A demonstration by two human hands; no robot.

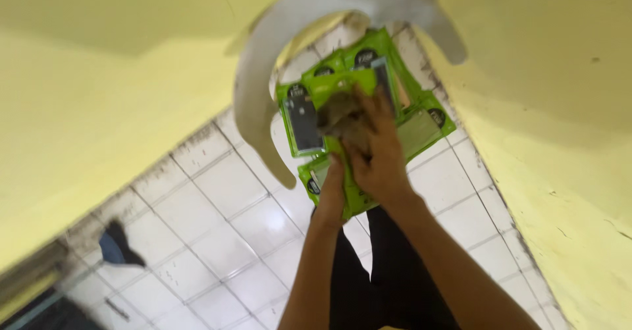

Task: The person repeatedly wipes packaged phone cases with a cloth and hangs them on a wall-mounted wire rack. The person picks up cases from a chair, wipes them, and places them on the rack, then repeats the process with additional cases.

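I hold a fanned bunch of flat green packs [421,127] in front of me, above the floor. Each pack shows a dark or grey rectangular item behind clear plastic. My right hand [374,151] lies over the middle of the bunch, fingers curled onto the packs. My left hand [332,195] grips the lower edge of the bunch from beneath, by the lowest pack [315,175]. The view is blurred, so the finger positions are unclear.
A white curved object [253,100], blurred, arcs over the packs on the left and top. Yellow walls [559,139] stand on both sides of a white tiled floor [217,231]. A dark blue shoe [117,244] lies at the left. My dark trousers [388,271] are below.
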